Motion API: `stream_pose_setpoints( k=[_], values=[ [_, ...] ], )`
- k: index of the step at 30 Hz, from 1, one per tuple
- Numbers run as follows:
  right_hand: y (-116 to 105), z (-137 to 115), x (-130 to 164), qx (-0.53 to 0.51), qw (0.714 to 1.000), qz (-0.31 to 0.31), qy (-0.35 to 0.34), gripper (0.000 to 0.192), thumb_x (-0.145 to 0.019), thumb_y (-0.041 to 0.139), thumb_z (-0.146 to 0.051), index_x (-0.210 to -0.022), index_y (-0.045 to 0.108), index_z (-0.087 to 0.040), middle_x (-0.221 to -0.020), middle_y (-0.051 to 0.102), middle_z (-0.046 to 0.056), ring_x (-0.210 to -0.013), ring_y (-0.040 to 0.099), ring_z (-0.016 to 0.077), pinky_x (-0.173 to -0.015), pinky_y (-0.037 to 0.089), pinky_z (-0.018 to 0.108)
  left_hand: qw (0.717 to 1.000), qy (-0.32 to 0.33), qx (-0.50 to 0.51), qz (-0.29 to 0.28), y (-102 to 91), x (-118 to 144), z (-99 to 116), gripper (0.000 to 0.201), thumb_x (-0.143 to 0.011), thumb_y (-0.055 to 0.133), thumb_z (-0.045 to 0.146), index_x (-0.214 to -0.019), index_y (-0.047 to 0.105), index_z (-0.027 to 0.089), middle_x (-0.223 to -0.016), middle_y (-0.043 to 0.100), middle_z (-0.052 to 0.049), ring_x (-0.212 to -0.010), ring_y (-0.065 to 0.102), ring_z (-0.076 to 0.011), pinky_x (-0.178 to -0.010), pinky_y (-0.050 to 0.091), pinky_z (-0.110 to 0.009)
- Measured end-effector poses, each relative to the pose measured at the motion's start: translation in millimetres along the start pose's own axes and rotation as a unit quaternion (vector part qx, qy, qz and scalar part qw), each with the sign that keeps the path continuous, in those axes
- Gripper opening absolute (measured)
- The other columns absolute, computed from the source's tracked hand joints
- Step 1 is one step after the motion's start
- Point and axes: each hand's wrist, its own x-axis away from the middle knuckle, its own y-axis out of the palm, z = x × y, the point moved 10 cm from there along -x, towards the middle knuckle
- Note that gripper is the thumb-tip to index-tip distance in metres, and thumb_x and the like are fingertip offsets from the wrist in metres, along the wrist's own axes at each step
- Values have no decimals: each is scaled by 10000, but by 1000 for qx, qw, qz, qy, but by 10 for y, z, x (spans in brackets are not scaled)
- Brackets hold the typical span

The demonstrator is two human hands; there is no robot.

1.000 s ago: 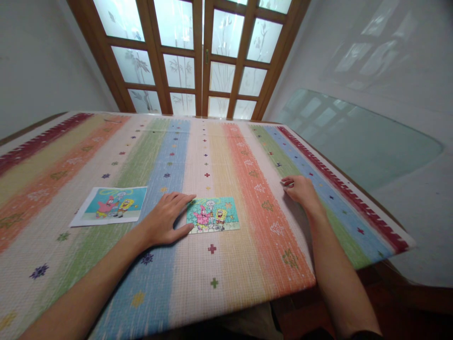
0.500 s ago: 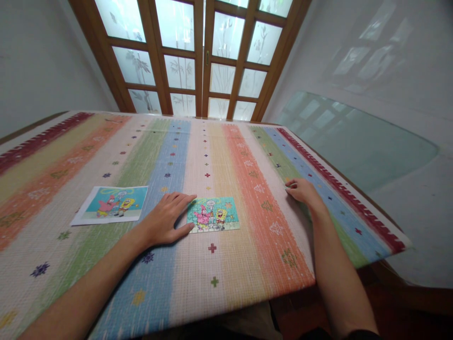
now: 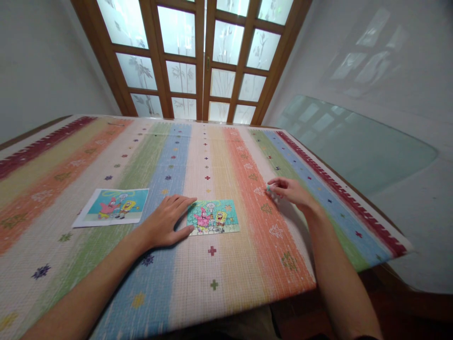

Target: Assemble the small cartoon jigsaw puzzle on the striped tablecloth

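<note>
A small cartoon jigsaw puzzle (image 3: 213, 216) lies on the striped tablecloth (image 3: 226, 264) near the front middle. My left hand (image 3: 168, 222) rests flat against the puzzle's left edge, fingers spread, thumb at its lower corner. My right hand (image 3: 290, 191) hovers over the orange and white stripes to the right of the puzzle, pinching a small greenish puzzle piece (image 3: 268, 188) between thumb and fingertips.
A printed reference picture (image 3: 112, 207) of the same cartoon lies to the left on the cloth. The table's front edge runs below my arms and its right edge is near my right elbow. A wooden glazed door (image 3: 198, 61) stands behind the table; a glass pane (image 3: 354, 141) leans at right.
My right hand has lifted off the cloth at the right and moved left toward the puzzle with a small piece pinched in it. The left hand has stayed in place.
</note>
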Motion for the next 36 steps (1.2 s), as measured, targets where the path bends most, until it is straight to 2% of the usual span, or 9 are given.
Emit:
stream_pose_setpoints(
  k=[2, 5, 9, 13, 20, 28, 33, 36],
  values=[
    [200, -129, 38, -36, 998, -47, -15, 340, -752, 747, -461, -980, 750, -209, -800, 738, 60, -660, 636, 183, -603, 503, 301, 1000, -1, 0, -5, 2, -3, 2, 569, -965, 512, 461, -1430, 411, 148, -1280, 601, -164, -1138, 554, -340, -1012, 445, -530],
    [492, -288, 117, -87, 991, -96, -15, 345, -771, 761, -491, -977, 749, -216, -872, 754, 75, -683, 643, 184, -630, 515, 321, 1000, -4, 2, -8, 2, -8, -3, 561, -964, 509, 468, -1427, 416, 166, -1302, 597, -160, -1149, 553, -338, -1024, 441, -533],
    [899, -450, 230, -125, 975, -185, -9, 373, -773, 782, -485, -998, 747, -189, -787, 715, 73, -628, 585, 166, -541, 458, 302, 1000, -7, 5, -8, 2, -9, -12, 562, -961, 512, 467, -1429, 422, 169, -1300, 600, -157, -1148, 555, -339, -1017, 445, -531],
    [1108, -535, 269, -140, 964, -226, -18, 385, -752, 800, -463, -992, 732, -169, -742, 673, 45, -598, 538, 136, -535, 443, 291, 1000, -5, 3, -11, 11, -4, -6, 569, -961, 518, 459, -1431, 419, 154, -1300, 598, -164, -1149, 554, -340, -1019, 440, -531],
    [1238, -586, 238, -153, 958, -240, -28, 345, -755, 790, -441, -946, 709, -165, -702, 618, 18, -567, 487, 116, -516, 393, 282, 1000, -7, 6, -14, 21, 3, -11, 572, -969, 510, 472, -1437, 410, 158, -1315, 589, -169, -1158, 547, -342, -1019, 434, -547],
    [1286, -657, 233, -130, 954, -268, -28, 238, -787, 773, -389, -865, 682, -183, -811, 698, 62, -621, 538, 129, -557, 435, 284, 1000, -15, 16, -13, 16, 6, -24, 571, -963, 522, 478, -1449, 408, 201, -1334, 591, -148, -1170, 552, -337, -1035, 430, -543],
    [1279, -602, 250, -114, 962, -246, -41, 209, -826, 723, -385, -884, 693, -186, -760, 680, 43, -595, 514, 128, -540, 419, 279, 1000, -13, 11, -13, 1, 7, -15, 578, -966, 522, 476, -1456, 395, 197, -1342, 592, -150, -1170, 553, -339, -1031, 429, -545],
    [1236, -630, 286, -66, 971, -213, -84, 184, -857, 697, -370, -890, 717, -190, -720, 658, 29, -628, 537, 144, -572, 435, 286, 1000, -11, 9, -13, -7, 4, -6, 576, -966, 523, 477, -1456, 394, 201, -1338, 595, -144, -1169, 556, -337, -1028, 430, -535]
  ],
)
